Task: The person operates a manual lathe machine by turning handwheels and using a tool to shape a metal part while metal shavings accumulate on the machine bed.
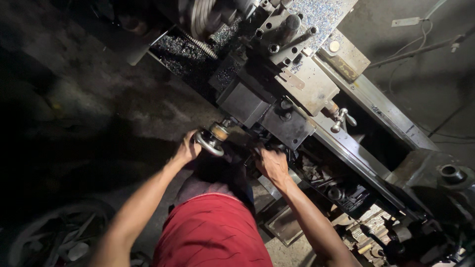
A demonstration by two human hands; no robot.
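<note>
Left hand [187, 150]: curled around the rim of the round handwheel [210, 141] at the lathe's near side, as for turning.
Right hand [271, 163]: closed on a dark control under the carriage [267, 106]; the exact grip cannot be told.
Metal chips [321, 15]: scattered far, beyond the carriage.

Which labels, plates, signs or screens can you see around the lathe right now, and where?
Brass-coloured plate: on the lathe carriage top, upper middle; small rectangle, dull gold, worn.
Pale tag: on the grey wall, upper right; thin whitish strip by the cables.
No screens or packages show.
</note>
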